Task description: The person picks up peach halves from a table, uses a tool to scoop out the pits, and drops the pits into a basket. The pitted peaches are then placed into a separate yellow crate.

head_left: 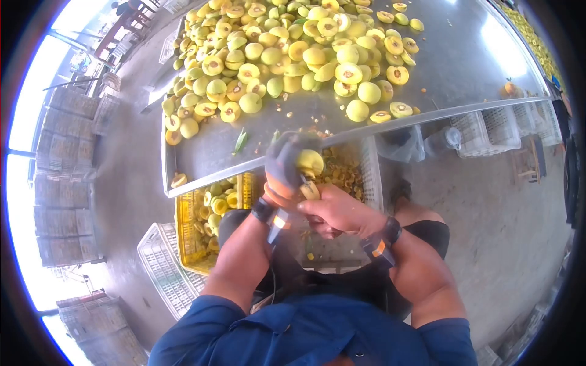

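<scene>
My left hand (284, 168), in a dark and orange glove and blurred by motion, holds a yellow fruit half (310, 163) over the metal table's front edge. My bare right hand (332, 210) is wrapped round the light handle of a small tool (310, 190), whose tip is at the fruit half. Below both hands, a crate (370, 171) holds many small brown pieces. To the left stands a yellow crate (183, 238) with yellow-green fruit halves (218, 204) inside.
A large pile of cut fruit (293, 52) covers the back of the metal table (213, 155). A white crate (162, 262) leans beside the yellow one. More white crates (488, 133) are under the table at right. Stacked crates (64, 183) stand at far left.
</scene>
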Demonstrator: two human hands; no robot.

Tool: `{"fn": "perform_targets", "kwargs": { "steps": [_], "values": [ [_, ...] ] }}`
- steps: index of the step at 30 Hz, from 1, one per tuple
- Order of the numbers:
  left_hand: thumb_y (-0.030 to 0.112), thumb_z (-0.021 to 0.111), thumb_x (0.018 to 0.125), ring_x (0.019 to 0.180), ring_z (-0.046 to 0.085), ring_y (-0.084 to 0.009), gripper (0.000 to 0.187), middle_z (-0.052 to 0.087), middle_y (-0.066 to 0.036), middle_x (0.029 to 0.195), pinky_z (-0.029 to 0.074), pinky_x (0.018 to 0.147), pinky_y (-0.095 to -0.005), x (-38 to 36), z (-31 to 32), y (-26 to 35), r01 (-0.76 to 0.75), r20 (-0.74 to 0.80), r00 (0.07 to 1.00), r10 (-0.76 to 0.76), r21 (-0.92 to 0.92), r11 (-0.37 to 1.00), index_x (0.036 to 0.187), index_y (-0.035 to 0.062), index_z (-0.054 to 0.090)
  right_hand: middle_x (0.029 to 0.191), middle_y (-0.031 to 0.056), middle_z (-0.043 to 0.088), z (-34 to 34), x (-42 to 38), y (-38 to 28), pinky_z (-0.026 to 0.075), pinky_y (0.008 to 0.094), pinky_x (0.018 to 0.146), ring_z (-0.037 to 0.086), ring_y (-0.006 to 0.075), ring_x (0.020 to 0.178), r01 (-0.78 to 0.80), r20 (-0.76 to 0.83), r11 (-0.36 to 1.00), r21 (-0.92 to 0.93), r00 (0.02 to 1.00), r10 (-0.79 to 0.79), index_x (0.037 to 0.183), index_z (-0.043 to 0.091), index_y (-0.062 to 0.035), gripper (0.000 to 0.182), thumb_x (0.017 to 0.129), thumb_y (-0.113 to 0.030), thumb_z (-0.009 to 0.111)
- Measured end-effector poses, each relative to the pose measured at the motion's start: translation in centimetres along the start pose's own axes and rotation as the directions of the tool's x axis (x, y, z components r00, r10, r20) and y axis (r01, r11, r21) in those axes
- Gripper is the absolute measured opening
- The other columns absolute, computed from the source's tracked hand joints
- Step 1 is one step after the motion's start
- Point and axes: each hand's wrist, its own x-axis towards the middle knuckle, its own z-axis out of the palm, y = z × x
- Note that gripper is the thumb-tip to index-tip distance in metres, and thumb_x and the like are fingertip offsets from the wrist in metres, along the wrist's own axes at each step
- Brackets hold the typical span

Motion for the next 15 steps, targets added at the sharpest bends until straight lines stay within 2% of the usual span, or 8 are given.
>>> {"fn": "perform_targets", "kwargs": {
  "steps": [3,6,8,11,12,13,14,15],
  "values": [
    [0.000,0.064,0.086,0.096,0.072,-0.0373,0.027,0.074,-0.018,0.105,0.059,0.087,-0.0418,0.3,-1.8,1.3,-0.117,-0.021,0.992,0.127,0.258,0.959,0.111,0.0036,0.072,0.062,-0.0013,0.047,0.1,-0.5,0.4,0.039,0.0310,0.046,0.045,0.0094,0.049,-0.018,0.018,0.999,-0.039,1.000,0.018,0.089,0.052,-0.0091,0.019,0.105,-0.017,0.060],
    [0.015,0.071,0.087,0.099,0.073,-0.0306,0.033,0.074,-0.015,0.106,0.057,0.091,-0.0393,-1.2,-5.3,-0.8,-0.026,-0.091,0.993,0.070,0.415,0.910,0.118,0.0011,0.071,0.063,-0.0015,0.048,0.2,-0.5,1.3,0.039,0.0317,0.044,0.046,0.0103,0.047,-0.076,-0.003,0.995,-0.072,0.997,0.076,0.088,0.052,-0.0085,0.020,0.104,-0.017,0.060],
    [0.002,0.060,0.092,0.109,0.071,-0.0385,0.030,0.074,-0.018,0.116,0.058,0.095,-0.0429,-3.9,-9.0,-1.2,0.094,-0.136,0.990,-0.031,0.480,0.872,0.120,0.0049,0.073,0.063,-0.0015,0.050,0.3,-0.6,1.9,0.039,0.0320,0.040,0.048,0.0114,0.044,-0.083,-0.011,0.990,-0.116,0.997,0.082,0.086,0.054,-0.0067,0.021,0.103,-0.018,0.058],
    [0.001,0.070,0.086,0.112,0.072,-0.0335,0.032,0.075,-0.017,0.119,0.058,0.096,-0.0414,-8.5,-15.4,-1.6,0.101,-0.161,0.987,0.027,0.733,0.673,0.117,0.0032,0.074,0.065,-0.0006,0.049,0.9,-1.5,1.8,0.040,0.0303,0.043,0.047,0.0093,0.047,0.021,0.008,0.997,-0.076,1.000,-0.020,0.090,0.051,-0.0086,0.020,0.105,-0.017,0.062],
    [0.002,0.071,0.089,0.102,0.074,-0.0271,0.026,0.077,-0.014,0.111,0.059,0.091,-0.0372,-10.7,-18.3,-4.6,0.180,-0.257,0.966,0.002,0.679,0.712,0.115,0.0034,0.077,0.066,-0.0005,0.049,0.9,-1.6,1.9,0.040,0.0299,0.043,0.048,0.0093,0.047,0.056,-0.001,0.996,-0.074,0.998,-0.056,0.090,0.051,-0.0083,0.020,0.104,-0.016,0.062],
    [0.004,0.070,0.095,0.094,0.073,-0.0193,0.020,0.078,-0.010,0.102,0.058,0.088,-0.0331,-10.6,-18.8,-3.2,0.534,-0.555,0.633,-0.540,-0.192,0.823,0.113,0.0029,0.079,0.067,-0.0004,0.050,0.6,-1.6,2.1,0.041,0.0296,0.043,0.049,0.0092,0.047,0.092,-0.014,0.993,-0.075,0.996,-0.093,0.090,0.051,-0.0080,0.020,0.104,-0.016,0.062],
    [0.009,0.069,0.099,0.091,0.071,-0.0158,0.018,0.078,-0.008,0.096,0.057,0.087,-0.0316,-12.8,-21.6,-7.0,0.536,-0.574,0.632,-0.521,-0.162,0.829,0.112,-0.0004,0.079,0.068,-0.0003,0.050,0.3,-1.5,2.2,0.041,0.0293,0.042,0.050,0.0092,0.047,0.127,-0.027,0.989,-0.078,0.991,-0.130,0.090,0.051,-0.0077,0.020,0.104,-0.016,0.062],
    [0.013,0.074,0.097,0.095,0.072,-0.0167,0.022,0.078,-0.009,0.101,0.057,0.089,-0.0317,-12.3,-21.3,-5.1,0.734,-0.630,0.620,-0.467,0.255,0.630,0.113,-0.0023,0.078,0.070,-0.0002,0.051,0.1,-1.6,2.3,0.041,0.0293,0.042,0.050,0.0096,0.047,0.161,-0.021,0.985,-0.060,0.986,-0.163,0.092,0.052,-0.0064,0.019,0.104,-0.015,0.062]
  ]
}}
